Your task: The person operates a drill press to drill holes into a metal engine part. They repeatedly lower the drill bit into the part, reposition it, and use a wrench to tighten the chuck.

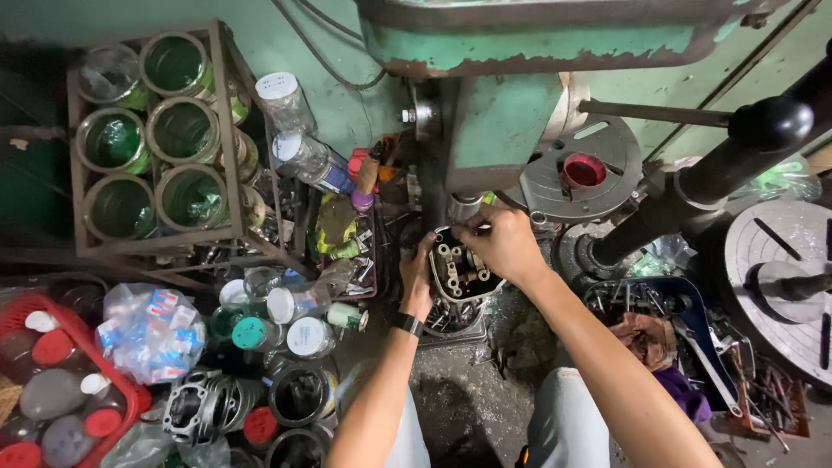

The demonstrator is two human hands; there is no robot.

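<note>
A dark metal engine part (457,269) with several round openings sits under the spindle of a green drill press (503,113). My left hand (417,282) grips the part's left edge, a black band on the wrist. My right hand (501,243) rests on its top right, fingers pinched at the upper rim near the drill chuck (464,208). What the fingertips pinch is too small to tell.
A metal rack (156,139) with green-tinted jars stands at the left. Plastic jars (286,303) and a red basket (61,390) crowd the lower left. A black lever handle (767,126) juts in at the right, above a blue tray (685,321) of tools.
</note>
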